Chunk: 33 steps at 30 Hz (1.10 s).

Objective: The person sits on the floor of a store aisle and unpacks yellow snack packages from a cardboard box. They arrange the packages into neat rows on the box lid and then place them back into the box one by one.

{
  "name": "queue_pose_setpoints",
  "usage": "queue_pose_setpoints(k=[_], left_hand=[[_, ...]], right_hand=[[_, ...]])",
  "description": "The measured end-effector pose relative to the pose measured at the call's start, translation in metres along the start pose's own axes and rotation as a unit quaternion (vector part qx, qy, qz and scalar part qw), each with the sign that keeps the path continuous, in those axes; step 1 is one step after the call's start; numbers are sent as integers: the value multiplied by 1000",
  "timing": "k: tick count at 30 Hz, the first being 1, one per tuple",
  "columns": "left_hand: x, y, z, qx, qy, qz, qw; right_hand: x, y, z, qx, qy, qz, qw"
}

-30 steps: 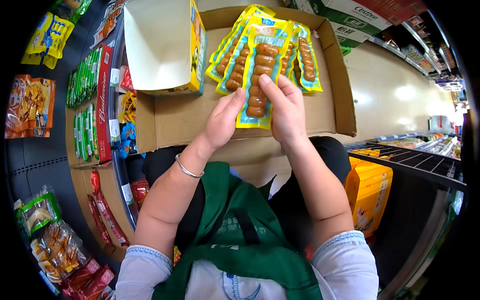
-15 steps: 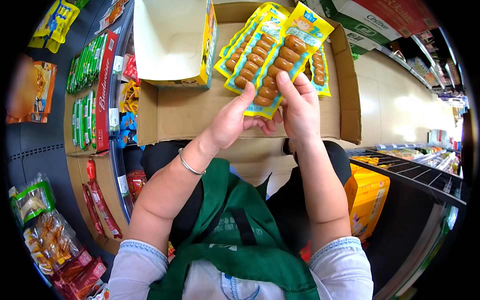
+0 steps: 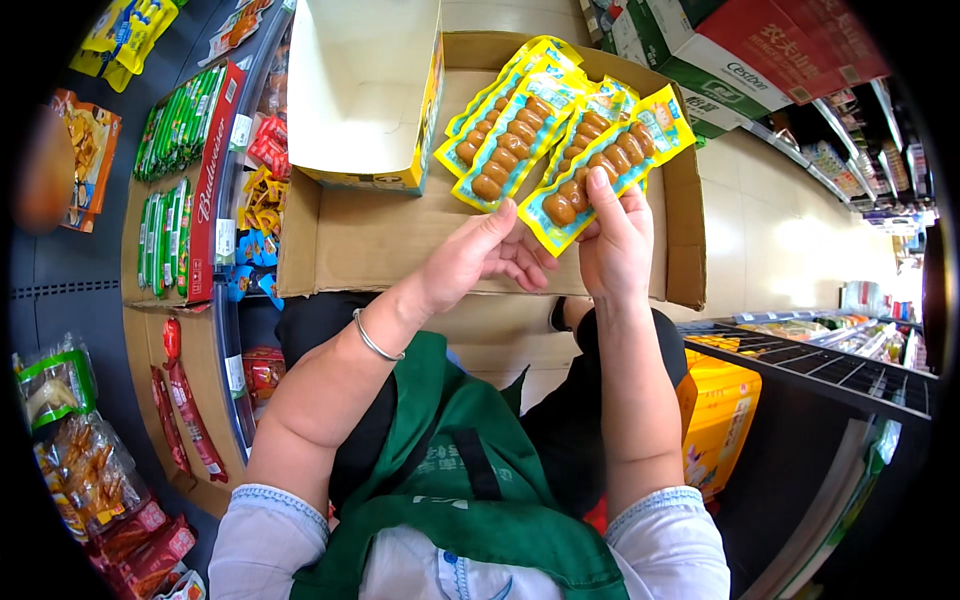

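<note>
Pinched between the thumb and fingers of my right hand [image 3: 614, 245] is a yellow and blue pack of sausages [image 3: 622, 158], tilted up to the right. My left hand [image 3: 468, 256], a bangle on its wrist, is just left of that pack with loosely curled fingers apart and nothing in them. Several more sausage packs [image 3: 508, 148] lie overlapping beyond my hands, in a shallow cardboard tray [image 3: 375, 240]. At the tray's left side stands an open display box [image 3: 372, 90], white inside with a yellow printed side.
On the left are shelves with a red-edged carton [image 3: 210, 190] of green-wrapped snacks, red sausage sticks [image 3: 192, 415] and bagged foods. Stacked cartons [image 3: 740, 60] stand far right. A black wire rack [image 3: 810, 355] and a yellow box [image 3: 722, 415] sit at my right.
My left hand has let go of the sausage pack and drawn apart from it. My right hand has moved slightly right, tilting the pack further rightward, uncovering the packs behind.
</note>
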<state>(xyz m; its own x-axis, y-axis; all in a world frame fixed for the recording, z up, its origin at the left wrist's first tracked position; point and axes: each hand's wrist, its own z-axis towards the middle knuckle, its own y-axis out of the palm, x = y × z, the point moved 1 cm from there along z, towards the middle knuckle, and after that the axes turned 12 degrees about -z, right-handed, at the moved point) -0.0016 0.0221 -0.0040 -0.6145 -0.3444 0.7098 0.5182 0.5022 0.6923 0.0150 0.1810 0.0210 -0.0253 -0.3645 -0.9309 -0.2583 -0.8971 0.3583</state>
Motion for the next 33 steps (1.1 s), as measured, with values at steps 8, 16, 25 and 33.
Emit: queue_pose_setpoints(k=[8,16,25,33], left_hand=[[1,4,-2,13,-1,26,1000],[0,6,-2,8,65,-3,998],[8,20,-9,79,50,-11,996],[9,5,-13,188,173,45,966]], right_hand=[[-2,-3,-1,-6,2,31,1000],[-14,-4,-11,-41,-19,-92,995],[-8,10,-6,-41,-248,-525,813],[-3,11,25,105,-341,-677,644]])
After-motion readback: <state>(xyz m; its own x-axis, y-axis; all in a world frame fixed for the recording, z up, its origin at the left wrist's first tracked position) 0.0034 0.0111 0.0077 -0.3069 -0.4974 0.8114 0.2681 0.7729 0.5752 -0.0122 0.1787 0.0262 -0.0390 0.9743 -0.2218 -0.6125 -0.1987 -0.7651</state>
